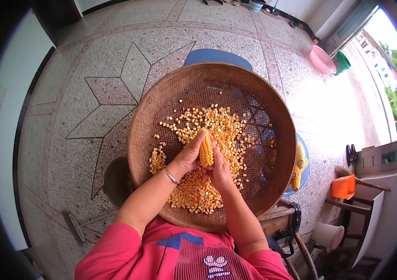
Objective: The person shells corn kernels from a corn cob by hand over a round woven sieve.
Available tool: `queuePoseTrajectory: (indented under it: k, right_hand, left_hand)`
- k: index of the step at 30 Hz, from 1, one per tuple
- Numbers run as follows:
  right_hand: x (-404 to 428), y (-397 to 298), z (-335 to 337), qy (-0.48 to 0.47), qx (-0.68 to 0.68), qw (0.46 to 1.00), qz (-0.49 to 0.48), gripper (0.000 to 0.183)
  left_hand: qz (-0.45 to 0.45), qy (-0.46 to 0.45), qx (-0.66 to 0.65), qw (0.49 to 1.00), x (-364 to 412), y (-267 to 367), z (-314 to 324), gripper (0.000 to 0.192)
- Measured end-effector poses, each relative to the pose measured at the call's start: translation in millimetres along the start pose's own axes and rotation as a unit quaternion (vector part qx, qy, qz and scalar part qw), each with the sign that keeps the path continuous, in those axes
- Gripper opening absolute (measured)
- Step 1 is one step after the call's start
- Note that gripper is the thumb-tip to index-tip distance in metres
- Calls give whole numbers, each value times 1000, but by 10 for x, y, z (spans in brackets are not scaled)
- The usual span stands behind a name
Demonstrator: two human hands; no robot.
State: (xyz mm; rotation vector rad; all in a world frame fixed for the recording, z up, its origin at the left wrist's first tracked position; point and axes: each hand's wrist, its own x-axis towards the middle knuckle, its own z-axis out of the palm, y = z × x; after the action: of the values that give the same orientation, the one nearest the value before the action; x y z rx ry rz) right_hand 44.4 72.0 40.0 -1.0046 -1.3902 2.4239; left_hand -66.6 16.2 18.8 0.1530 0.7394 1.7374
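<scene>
An ear of yellow corn (206, 150) is held upright-looking between both hands over a round woven bamboo basket (142, 115). My left hand (188, 154), with a metal bangle at the wrist, grips its left side, the thumb near the upper tip. My right hand (221, 171) holds its lower right side. The cob's visible face is covered with kernels. Loose corn kernels (198, 196) lie heaped under and around the hands, with more scattered on the basket's mesh bottom. Some fingers are hidden behind the ear.
Corn ears (297, 175) lie in a blue container (305, 171) right of the basket. A dark bucket (114, 182) stands at the left. Beyond are a blue stool (219, 57), a pink basin (322, 60), an orange container (343, 187) and a white bucket (328, 236).
</scene>
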Motion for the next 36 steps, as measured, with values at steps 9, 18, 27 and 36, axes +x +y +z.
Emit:
queuePoseTrajectory:
  k: [9,18,27,36]
  right_hand:
    - [10,-4,36,-18,40,999,25,49]
    - [92,178,-148,-24,-17,1000,-2,54]
    - [28,14,2,-21,40,999,19,55]
    - [69,96,-70,-7,4,1000,3,51]
  left_hand:
    - [-20,20,-26,999,4,15,-52,47]
    - [1,4,-17,1000,46,-57,-44,46]
    - [1,19,11,1000,36,-18,-78,49]
    - [-11,27,-32,999,40,-40,-70,48]
